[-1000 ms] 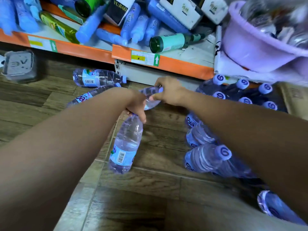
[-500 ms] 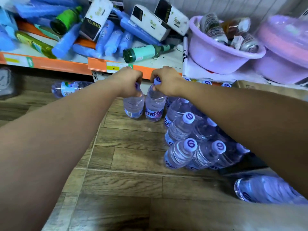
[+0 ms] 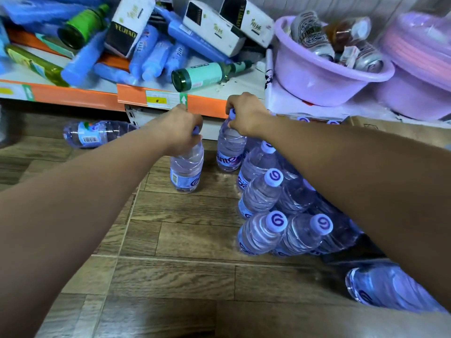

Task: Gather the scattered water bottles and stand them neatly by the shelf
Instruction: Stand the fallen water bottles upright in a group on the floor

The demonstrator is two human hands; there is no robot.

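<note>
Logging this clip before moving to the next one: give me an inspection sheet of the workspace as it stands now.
Surface: wood-plank floor.
Job's things: left bottle and right bottle are upright and apart, in front of the shelf. A group of capped bottles stands to their right. A lying bottle is at the shelf's foot, and a near bottle lies on its side at lower right.
Clutter: blue bottles and boxes are piled on the shelf. Of two purple basins, one holds blurred containers.
Grippers: the left hand grips the left bottle's neck; the right hand grips the right bottle's neck.
Cables: nothing seen.
Surroundings: carton at right.
</note>
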